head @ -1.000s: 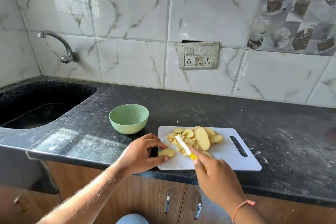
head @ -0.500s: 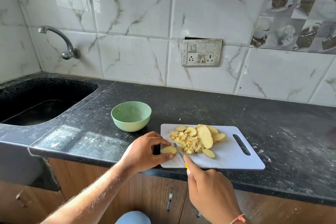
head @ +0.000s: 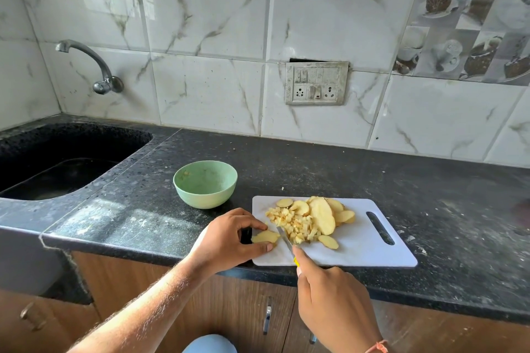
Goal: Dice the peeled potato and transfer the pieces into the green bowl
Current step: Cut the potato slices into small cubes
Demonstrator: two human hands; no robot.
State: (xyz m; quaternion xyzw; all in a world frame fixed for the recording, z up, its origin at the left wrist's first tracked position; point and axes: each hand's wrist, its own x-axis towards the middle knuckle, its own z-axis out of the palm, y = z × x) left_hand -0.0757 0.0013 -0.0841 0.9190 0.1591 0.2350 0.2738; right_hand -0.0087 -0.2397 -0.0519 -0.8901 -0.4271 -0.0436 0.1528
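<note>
My left hand (head: 229,238) pinches a potato slice (head: 266,237) at the cutting board (head: 364,252) edge. My right hand (head: 332,295) grips the knife (head: 284,240), blade beside that slice; the green bowl (head: 205,187) sits near on the table (head: 430,209)

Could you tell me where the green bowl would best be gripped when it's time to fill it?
Probably the near rim of the green bowl, approached from above with thumb inside and fingers outside. It stands upright and open on the countertop, its rounded wall tapers downward, and no handle shows.
</note>
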